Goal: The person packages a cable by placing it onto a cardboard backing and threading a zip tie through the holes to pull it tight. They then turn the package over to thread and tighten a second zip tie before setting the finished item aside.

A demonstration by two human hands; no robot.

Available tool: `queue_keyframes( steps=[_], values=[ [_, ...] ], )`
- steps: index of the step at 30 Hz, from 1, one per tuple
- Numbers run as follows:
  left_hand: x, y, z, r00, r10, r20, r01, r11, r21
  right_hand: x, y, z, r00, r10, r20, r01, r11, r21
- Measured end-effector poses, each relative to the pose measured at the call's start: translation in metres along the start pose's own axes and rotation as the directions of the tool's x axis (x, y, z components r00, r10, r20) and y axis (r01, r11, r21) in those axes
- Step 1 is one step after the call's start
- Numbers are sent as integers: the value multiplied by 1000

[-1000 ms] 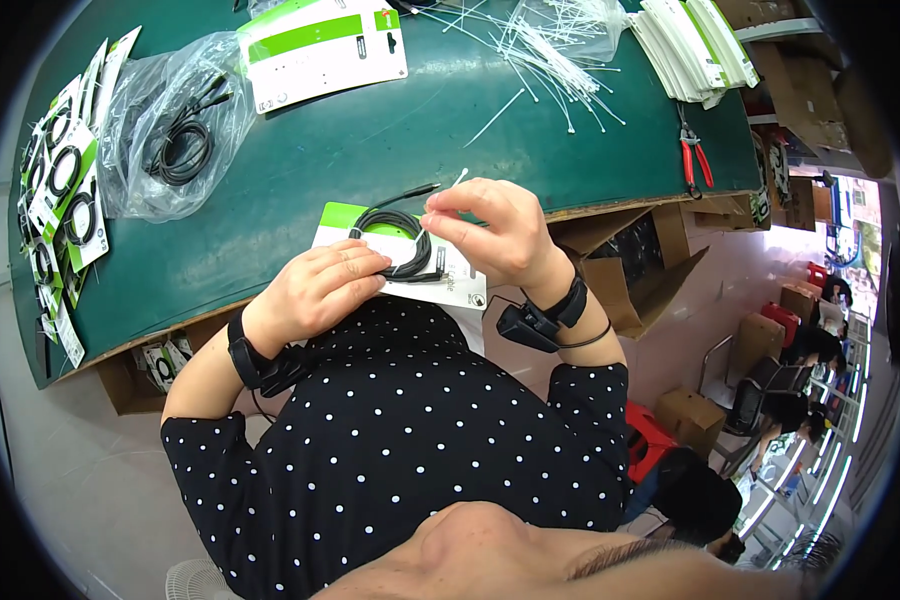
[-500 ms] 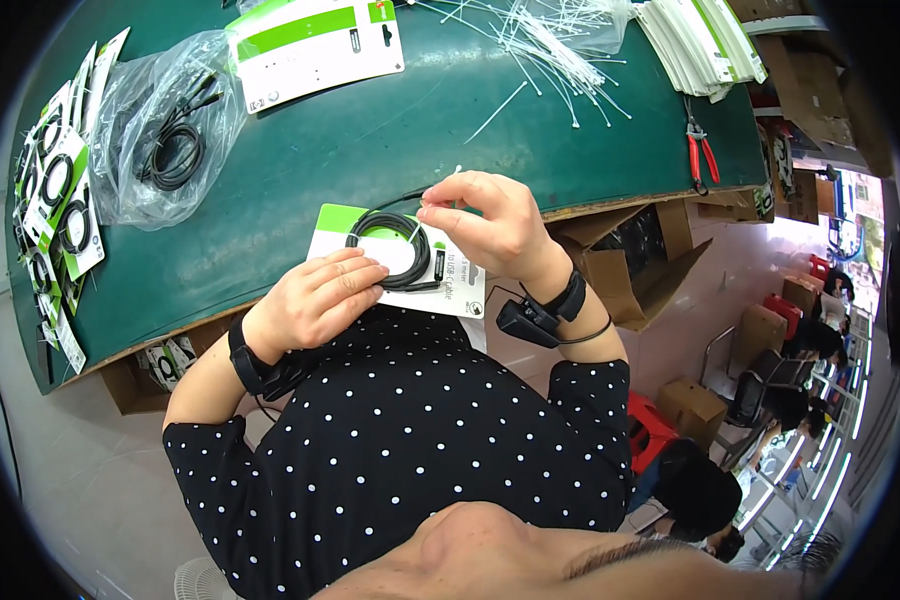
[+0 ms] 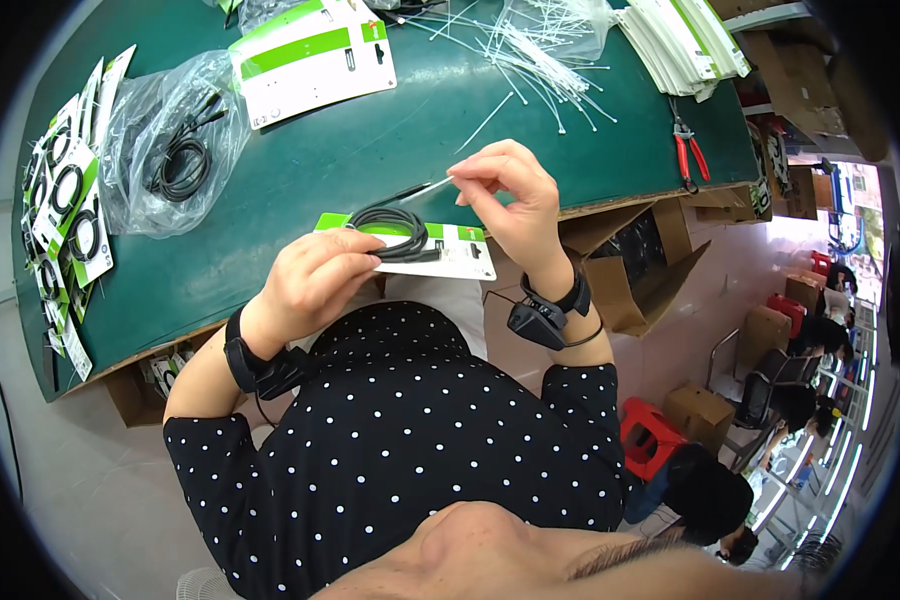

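I take this for a packing workshop; the green bench (image 3: 370, 130) carries stacked cards (image 3: 65, 215), bagged cables (image 3: 175, 150), loose ties (image 3: 530, 50), pliers (image 3: 688, 155); cartons (image 3: 630, 260) sit beneath; other seated workers (image 3: 820, 335) line the aisle.

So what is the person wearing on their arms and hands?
Both hands are bare, with no gloves. The left hand has a black band with a small black box strapped at the wrist. The right hand has a black wristband with a dark little box and a thin cable hanging off it. The sleeves are black with white dots.
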State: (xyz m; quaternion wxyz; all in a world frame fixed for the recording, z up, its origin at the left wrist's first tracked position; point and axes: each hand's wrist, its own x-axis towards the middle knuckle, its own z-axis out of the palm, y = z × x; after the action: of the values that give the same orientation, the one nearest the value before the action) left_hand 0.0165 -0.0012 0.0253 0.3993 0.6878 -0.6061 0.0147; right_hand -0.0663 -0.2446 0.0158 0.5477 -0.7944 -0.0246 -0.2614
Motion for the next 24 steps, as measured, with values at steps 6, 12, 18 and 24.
queue_keyframes(
  steps=[6,12,18,24],
  values=[
    [21,-8,-9,969,-211,-125,201,976,-88,-5,-22,-18,971,181,-153,-121,934,337],
    [21,-15,-17,769,-634,-80,470,647,-601,-37,-40,-19,955,287,-71,-191,783,592],
    [12,-10,-12,567,-813,131,497,211,-842,-48,-44,19,852,458,255,-496,547,675],
    [4,-6,-7,516,-851,99,444,167,-880,-46,-47,34,813,523,256,-567,609,554]
  ],
)
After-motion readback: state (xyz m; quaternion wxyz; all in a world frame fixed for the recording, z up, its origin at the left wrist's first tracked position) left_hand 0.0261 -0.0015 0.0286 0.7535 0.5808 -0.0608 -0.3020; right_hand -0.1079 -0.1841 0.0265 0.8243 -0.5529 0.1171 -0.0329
